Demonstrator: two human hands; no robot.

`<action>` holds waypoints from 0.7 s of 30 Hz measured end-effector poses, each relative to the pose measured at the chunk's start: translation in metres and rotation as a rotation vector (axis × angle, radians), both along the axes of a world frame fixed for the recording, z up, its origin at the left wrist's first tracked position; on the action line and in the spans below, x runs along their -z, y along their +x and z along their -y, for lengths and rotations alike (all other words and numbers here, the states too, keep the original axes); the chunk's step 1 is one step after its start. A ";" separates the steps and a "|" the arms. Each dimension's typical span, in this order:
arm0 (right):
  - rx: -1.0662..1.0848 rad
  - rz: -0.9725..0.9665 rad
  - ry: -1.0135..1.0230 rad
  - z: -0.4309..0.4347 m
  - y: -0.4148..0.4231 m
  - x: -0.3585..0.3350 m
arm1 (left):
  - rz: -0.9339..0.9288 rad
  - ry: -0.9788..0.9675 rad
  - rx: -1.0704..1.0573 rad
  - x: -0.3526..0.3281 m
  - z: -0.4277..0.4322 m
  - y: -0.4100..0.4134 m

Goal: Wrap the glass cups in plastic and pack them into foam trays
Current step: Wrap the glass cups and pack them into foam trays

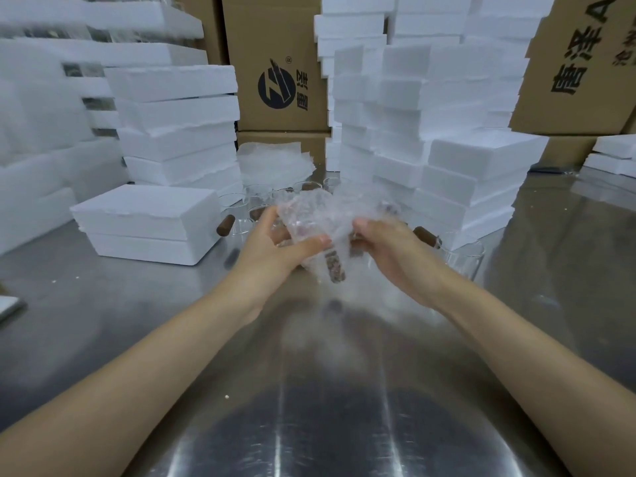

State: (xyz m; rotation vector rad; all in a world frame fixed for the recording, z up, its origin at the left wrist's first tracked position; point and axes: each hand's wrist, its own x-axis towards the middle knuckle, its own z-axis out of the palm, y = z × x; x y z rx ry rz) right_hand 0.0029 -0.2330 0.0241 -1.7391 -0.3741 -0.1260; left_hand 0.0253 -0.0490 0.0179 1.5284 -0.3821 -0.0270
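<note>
White blocky foam trays (pixel 179 108), brown cardboard boxes (pixel 275 36), grey brushed-steel tabletop (pixel 137 321).
The boxes bear a black round logo (pixel 277 87) and black characters (pixel 581 53); the clear plastic sheet (pixel 320 215) is bubble-patterned; clear glass cups (pixel 461 259) have brown cylindrical handles (pixel 225 226); pale streaks cross the tabletop.

glossy steel table (pixel 137 339), matt foam trays (pixel 148 215)

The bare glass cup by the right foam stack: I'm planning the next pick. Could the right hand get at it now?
Probably not yet: the right hand grips the plastic wrap with the left hand. Once freed, nothing stands between it and the glass cup.
</note>
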 end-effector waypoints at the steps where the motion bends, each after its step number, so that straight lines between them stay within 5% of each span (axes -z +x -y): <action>1: 0.002 -0.031 -0.014 -0.001 0.000 -0.001 | 0.033 0.023 -0.021 0.000 -0.001 0.000; 6: -0.015 -0.108 0.332 0.000 0.000 -0.006 | 0.102 0.078 0.055 0.000 0.002 -0.002; 15: -0.220 -0.365 0.318 -0.006 -0.011 -0.001 | -0.123 -0.083 0.681 0.005 0.004 -0.005; 21: 0.018 -0.001 0.188 -0.009 -0.007 0.001 | 0.001 0.029 0.354 0.009 0.012 -0.005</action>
